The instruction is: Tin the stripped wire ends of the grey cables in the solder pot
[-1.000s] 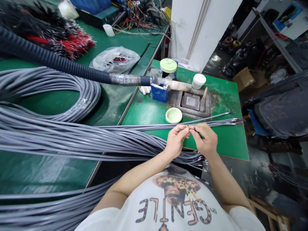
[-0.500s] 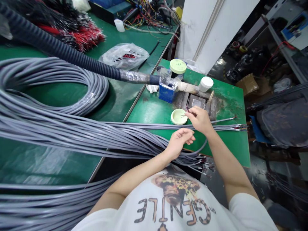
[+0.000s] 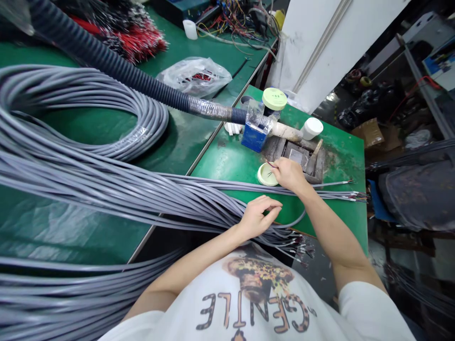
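Observation:
My right hand (image 3: 289, 173) is closed on the end of a grey cable (image 3: 297, 220), whose length bends down below my wrist. Thin dark wires from that end stick out past my fingertips over a small pale-green dish (image 3: 263, 176). Their tips reach into the dish; whether they touch what is in it is hard to tell. Just in front of my body, my left hand (image 3: 258, 217) is loosely curled, thumb and fingertips together, with nothing visible in it. It hovers over a thick bundle of grey cables (image 3: 199, 199).
Beyond the dish sits a grimy soldering pot (image 3: 298, 155), with a wooden stick (image 3: 314, 156) and a white jar (image 3: 312, 128) beside it. A ribbed hose (image 3: 142, 87) ends at a blue box (image 3: 253, 137). Coiled cable (image 3: 152, 118) lies left; stripped cable ends (image 3: 350, 195) lie right.
My right hand has moved slightly left and down, bringing the wire tips over the dish's middle. My left hand has drawn its fingers together. The view has shifted a little.

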Tool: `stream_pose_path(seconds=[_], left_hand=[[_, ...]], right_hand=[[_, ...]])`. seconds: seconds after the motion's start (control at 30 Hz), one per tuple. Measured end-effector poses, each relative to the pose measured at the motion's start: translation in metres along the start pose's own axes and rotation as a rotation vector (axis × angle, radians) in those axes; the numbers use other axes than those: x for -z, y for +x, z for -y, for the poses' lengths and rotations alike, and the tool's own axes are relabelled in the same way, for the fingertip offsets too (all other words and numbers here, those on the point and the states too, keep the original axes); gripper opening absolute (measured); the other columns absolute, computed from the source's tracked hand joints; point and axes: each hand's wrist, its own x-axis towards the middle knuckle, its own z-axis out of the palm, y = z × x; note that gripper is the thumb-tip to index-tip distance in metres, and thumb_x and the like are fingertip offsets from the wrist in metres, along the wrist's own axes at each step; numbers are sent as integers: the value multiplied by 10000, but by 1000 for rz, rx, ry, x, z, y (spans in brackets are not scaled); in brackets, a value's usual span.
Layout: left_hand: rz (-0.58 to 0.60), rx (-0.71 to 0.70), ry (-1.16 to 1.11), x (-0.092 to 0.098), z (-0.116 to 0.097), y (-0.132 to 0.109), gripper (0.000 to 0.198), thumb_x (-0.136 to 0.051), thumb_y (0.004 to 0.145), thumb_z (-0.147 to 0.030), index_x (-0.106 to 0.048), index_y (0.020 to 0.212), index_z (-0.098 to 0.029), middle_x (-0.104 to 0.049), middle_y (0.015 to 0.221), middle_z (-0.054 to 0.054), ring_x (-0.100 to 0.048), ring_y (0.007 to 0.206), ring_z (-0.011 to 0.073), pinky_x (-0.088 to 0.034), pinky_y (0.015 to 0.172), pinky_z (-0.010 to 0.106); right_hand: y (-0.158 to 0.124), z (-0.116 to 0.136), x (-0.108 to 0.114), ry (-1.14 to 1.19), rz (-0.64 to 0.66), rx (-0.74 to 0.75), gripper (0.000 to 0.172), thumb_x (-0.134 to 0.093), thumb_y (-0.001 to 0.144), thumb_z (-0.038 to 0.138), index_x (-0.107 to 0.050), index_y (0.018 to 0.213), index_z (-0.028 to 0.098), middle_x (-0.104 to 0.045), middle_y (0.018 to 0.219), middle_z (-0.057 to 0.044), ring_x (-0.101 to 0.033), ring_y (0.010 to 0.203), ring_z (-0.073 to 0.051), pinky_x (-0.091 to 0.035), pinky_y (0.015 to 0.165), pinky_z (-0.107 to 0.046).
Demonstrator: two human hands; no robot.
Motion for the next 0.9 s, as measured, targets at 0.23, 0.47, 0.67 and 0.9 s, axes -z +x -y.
stream_pose_path(seconds=[0.23, 0.47, 0.67, 0.9], left_hand=[[-28, -24, -9, 6, -4, 0, 143, -553, 871, -225, -686, 908, -189, -687, 736, 54, -588, 679, 159, -450, 680, 294], [-112, -166, 92, 19, 7, 0, 163, -586, 837, -182, -691, 959, -207, -716, 785, 63, -580, 674, 162, -430, 670, 303], [-85, -171, 107, 14, 14, 0, 182, -602, 818, -156, -686, 968, -218, -721, 796, 50, -581, 683, 157, -415, 671, 298], [-70, -216, 175, 14, 15, 1, 164, -578, 838, -167, -665, 972, -202, -703, 762, 50, -576, 663, 153, -419, 654, 292]], right_hand=[[-3, -14, 11, 14, -36, -12, 270, -488, 895, 337, -698, 888, 168, -684, 922, -107, -625, 822, -232, -362, 633, -303], [5, -102, 18, 9, -161, -338, 275, -548, 841, 376, -728, 798, 172, -701, 777, -81, -620, 748, -222, -361, 621, -293], [22, -129, -3, 20, -119, -460, 274, -563, 816, 376, -749, 854, 178, -721, 855, -113, -648, 823, -246, -413, 683, -305], [35, -127, -11, 16, -32, -504, 295, -546, 837, 372, -744, 933, 176, -716, 974, -152, -644, 943, -261, -441, 809, -336]])
